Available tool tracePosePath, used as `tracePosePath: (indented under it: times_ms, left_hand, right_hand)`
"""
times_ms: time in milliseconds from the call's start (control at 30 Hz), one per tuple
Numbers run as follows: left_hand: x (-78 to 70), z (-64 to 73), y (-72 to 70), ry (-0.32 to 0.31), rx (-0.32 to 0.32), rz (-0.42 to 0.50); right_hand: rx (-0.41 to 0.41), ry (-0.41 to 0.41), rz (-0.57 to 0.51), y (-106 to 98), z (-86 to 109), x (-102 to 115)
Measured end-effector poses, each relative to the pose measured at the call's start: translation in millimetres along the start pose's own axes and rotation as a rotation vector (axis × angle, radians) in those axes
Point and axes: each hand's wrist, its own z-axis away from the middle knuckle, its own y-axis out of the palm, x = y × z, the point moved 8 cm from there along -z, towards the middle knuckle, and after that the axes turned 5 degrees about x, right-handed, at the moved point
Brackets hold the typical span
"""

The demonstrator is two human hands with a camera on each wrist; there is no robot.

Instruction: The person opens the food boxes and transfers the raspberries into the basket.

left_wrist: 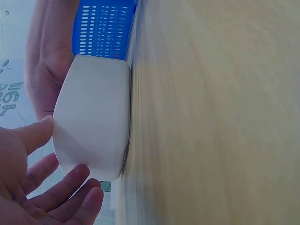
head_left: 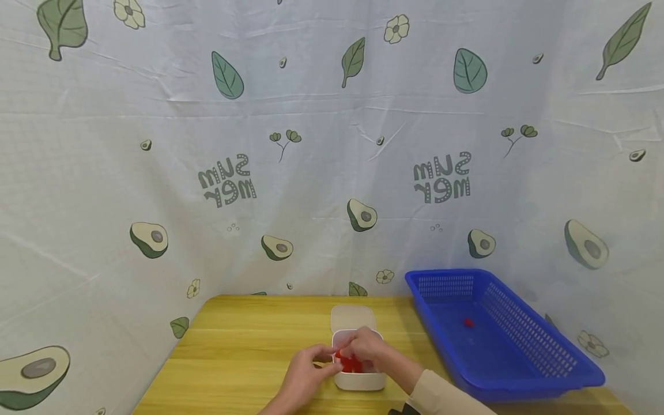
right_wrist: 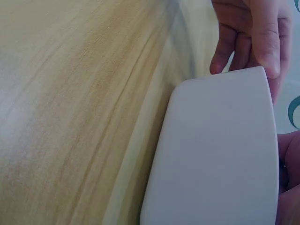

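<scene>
A small white box [head_left: 360,382] with rounded corners stands on the wooden table, its lid [head_left: 353,318] tipped back at the far side. Red pieces [head_left: 351,364] lie inside; their exact kind is too small to tell. At the box's left side, my left hand [head_left: 305,373] holds the wall, thumb at the rim and fingers along the outside, as the left wrist view [left_wrist: 51,183] shows the hand. From the right, my right hand [head_left: 369,347] reaches into the box with bent fingers at the red pieces. Its fingertips are hidden, so whether it pinches one is unclear.
A blue plastic basket [head_left: 451,369] with perforated sides stands at the right of the table [head_left: 249,346]. One small red piece [head_left: 468,323] lies in it. Behind the table hangs a white curtain [head_left: 311,184] printed with leaves and avocados.
</scene>
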Motion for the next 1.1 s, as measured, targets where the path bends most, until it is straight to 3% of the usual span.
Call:
tracePosePath:
  times_ms: [267,700,1100]
  left_hand:
    - [2.8,-1.1,0.9,-0.041,0.009,0.018]
    - [3.3,-2.4,1.4,-0.042,0.005,0.019]
    - [5.1,-1.2,1.3,-0.049,0.014,0.033]
  right_hand:
    - [-0.008,0.012,0.000,-6,4.0,4]
    - [-0.020,-0.021,0.043,-23,10.6,17]
    - [-0.056,-0.013,0.004,-47,18.0,26]
